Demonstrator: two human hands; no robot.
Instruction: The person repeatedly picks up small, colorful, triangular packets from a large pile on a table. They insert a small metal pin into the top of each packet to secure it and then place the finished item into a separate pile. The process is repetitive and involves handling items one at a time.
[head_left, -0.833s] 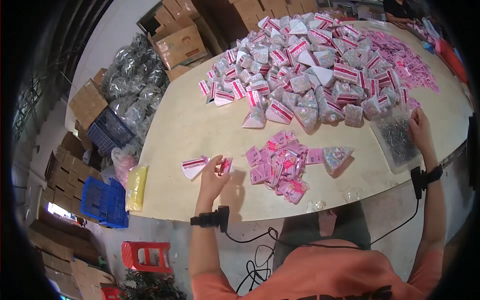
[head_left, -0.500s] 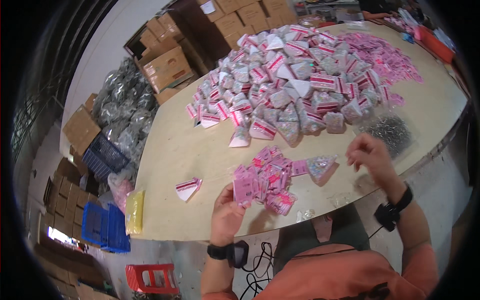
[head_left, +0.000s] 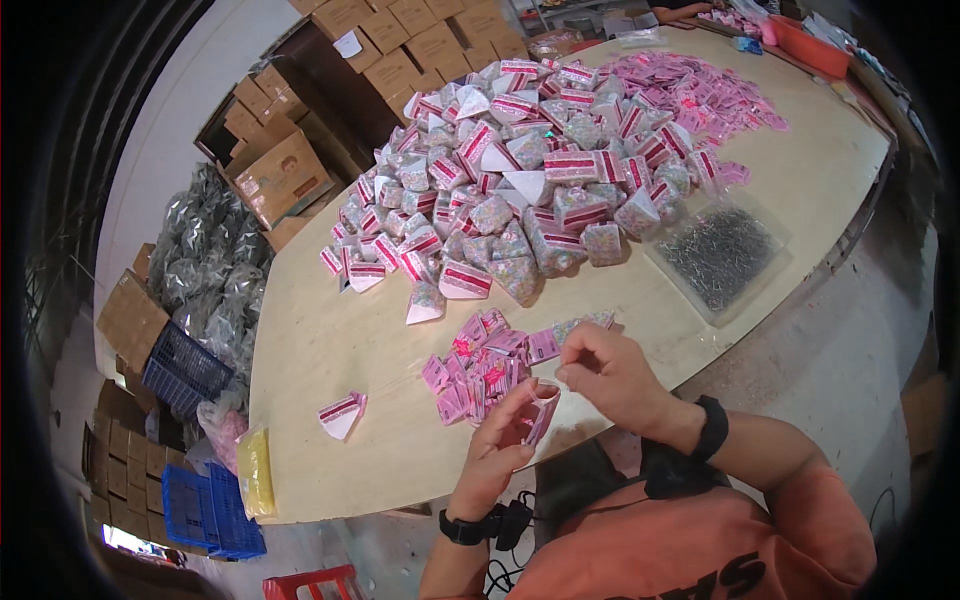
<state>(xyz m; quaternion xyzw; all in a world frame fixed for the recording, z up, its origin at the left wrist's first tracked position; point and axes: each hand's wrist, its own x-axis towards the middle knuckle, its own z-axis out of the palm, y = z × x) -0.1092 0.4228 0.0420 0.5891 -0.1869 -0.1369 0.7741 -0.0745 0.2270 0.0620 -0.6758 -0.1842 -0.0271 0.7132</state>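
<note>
A clear tray [head_left: 714, 317] holds metal pieces [head_left: 718, 258]; left fingers [head_left: 512, 402] pinch a pink card [head_left: 543, 415]; right fingers [head_left: 580, 372] curl inward, their hold unclear.

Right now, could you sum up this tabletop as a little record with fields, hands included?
Left hand: holding a pink card
Right hand: close to that card; whether it holds anything can't be made out
Near the hands: small pile of pink cards
Farther back: big heap of wedge-shaped packages
Right side: shallow tray of small metal pieces
Left side: lone white-and-pink wedge
</note>
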